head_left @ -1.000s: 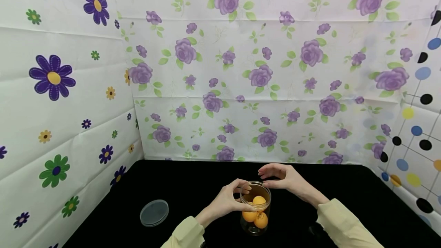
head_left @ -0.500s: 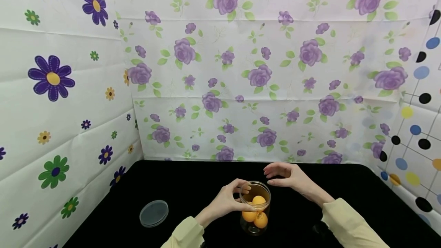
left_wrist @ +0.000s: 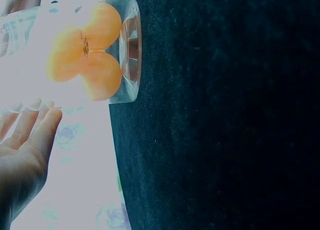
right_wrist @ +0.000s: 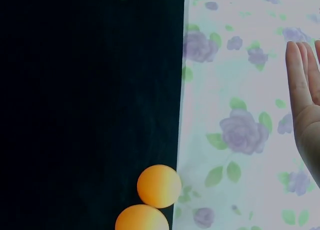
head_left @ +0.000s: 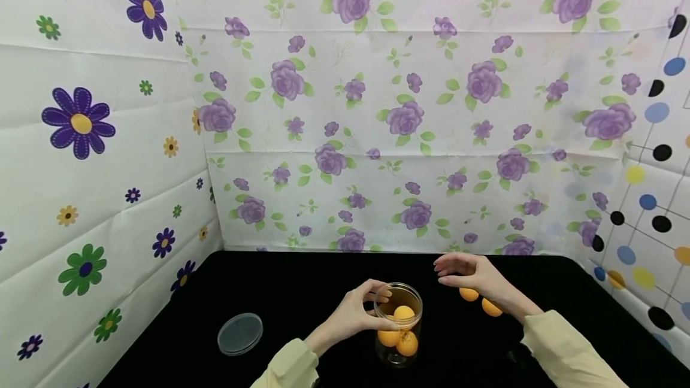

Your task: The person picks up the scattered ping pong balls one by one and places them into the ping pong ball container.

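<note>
A clear jar stands open on the black table and holds three orange balls. My left hand grips the jar near its rim, fingers curled round the far side and thumb on the near side. In the left wrist view the jar and its balls lie just past my fingers. My right hand hovers empty to the right of the jar, fingers straight, above two loose orange balls on the table. The right wrist view shows these balls and my flat fingers.
The jar's clear round lid lies on the table at the front left. Flower-patterned walls close in the table at the left and back, and a dotted wall at the right. Black table stretches around the jar.
My right hand has moved to the right, from over the jar's mouth to above the two loose balls, which have come into view. The left hand keeps hold of the jar.
</note>
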{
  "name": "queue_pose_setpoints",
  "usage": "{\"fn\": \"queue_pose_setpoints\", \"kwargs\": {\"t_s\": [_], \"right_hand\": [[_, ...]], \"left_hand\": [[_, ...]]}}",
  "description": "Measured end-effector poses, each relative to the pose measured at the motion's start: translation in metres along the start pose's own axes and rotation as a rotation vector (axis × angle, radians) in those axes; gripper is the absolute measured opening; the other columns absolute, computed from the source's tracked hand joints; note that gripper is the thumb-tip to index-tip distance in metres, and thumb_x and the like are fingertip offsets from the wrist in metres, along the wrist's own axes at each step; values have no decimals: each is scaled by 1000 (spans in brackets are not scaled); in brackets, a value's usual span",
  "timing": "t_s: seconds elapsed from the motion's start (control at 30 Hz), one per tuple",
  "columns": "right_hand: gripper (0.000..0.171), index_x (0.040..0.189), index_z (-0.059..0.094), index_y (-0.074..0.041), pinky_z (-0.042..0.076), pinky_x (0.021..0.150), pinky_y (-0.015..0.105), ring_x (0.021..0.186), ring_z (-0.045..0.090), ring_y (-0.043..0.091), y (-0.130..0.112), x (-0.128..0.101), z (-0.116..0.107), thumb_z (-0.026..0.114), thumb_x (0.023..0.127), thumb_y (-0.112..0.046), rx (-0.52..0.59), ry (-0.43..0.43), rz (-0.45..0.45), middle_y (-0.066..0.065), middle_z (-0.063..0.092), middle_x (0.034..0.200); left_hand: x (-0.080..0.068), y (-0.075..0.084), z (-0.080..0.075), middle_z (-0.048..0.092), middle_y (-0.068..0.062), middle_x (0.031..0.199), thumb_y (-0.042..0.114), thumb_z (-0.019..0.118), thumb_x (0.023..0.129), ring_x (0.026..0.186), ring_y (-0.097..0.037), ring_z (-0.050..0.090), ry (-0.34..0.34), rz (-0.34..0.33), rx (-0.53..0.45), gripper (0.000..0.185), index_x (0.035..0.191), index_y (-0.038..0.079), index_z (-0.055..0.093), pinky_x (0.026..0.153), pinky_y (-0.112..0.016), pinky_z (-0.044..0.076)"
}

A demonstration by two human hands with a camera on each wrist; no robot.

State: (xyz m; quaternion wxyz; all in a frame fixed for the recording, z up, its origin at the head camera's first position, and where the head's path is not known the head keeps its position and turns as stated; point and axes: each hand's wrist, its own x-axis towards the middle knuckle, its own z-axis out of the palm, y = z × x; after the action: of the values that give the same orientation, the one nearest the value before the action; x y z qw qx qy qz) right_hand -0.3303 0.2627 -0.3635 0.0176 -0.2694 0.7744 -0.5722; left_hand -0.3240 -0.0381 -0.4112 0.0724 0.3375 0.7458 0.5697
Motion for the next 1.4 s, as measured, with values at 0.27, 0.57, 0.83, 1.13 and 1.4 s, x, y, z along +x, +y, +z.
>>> {"fn": "queue_pose_setpoints", "kwargs": {"t_s": [0.27,0.57,0.83,1.13,1.4], "right_hand": [[37,119,56,-3,46,79,42,97,56,27,10,-6,-12,64,86,-18,-54,22,33,19,55,113],[40,120,52,5,46,79,38,96,58,25,20,-15,-27,63,87,-15,-38,58,54,20,56,111],[43,121,51,8,45,81,37,96,57,21,23,-23,-35,62,87,-15,-43,86,67,23,55,113],[42,122,52,4,46,80,30,97,57,20,36,-31,-50,62,87,-17,-86,116,90,24,54,115],[44,123,49,8,45,81,39,98,57,28,46,-39,-62,62,87,-16,-44,136,109,25,52,115]], "left_hand": [[-1,-1,0,53,-5,114,24,75,76,105,-28,50,-2,-1,-7,53,123,15,50,83,-36,45],[-2,-1,0,53,-5,113,22,75,76,104,-28,50,2,2,-7,53,122,14,50,82,-35,45],[-2,-1,0,53,-5,112,22,75,76,103,-25,51,5,3,-5,53,121,15,50,81,-33,46],[-1,-1,0,53,-5,113,24,75,76,104,-29,50,7,5,-4,53,122,15,50,81,-33,46],[-1,0,1,53,-5,113,23,75,76,104,-29,50,7,11,-4,53,122,14,50,80,-32,46]]}}
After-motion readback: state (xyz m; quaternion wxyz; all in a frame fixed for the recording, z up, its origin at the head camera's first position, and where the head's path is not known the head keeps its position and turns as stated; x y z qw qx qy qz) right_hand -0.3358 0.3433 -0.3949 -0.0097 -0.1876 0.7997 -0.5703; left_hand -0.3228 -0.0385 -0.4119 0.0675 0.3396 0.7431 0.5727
